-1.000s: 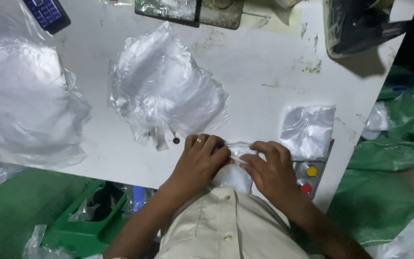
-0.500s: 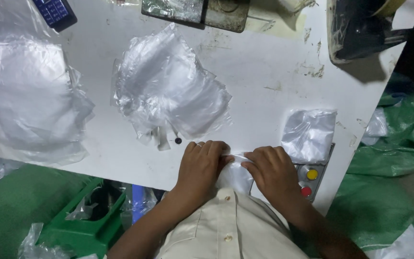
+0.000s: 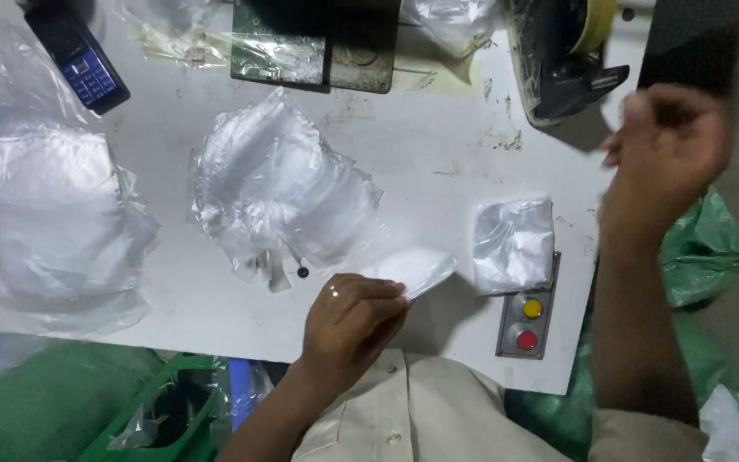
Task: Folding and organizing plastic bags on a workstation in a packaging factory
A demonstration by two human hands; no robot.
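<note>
At lower centre of the frame we see the left hand (image 3: 354, 321) pinching a small clear plastic bag (image 3: 416, 269) flat on the white table (image 3: 438, 162); we cannot tell what it holds. The right hand (image 3: 665, 154) is raised at upper right, fingers loosely curled, blurred; whether it holds anything we cannot tell. A heap of clear bags (image 3: 280, 188) lies at centre.

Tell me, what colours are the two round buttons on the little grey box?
One button is yellow, the other button red, seen from the head camera.
</note>
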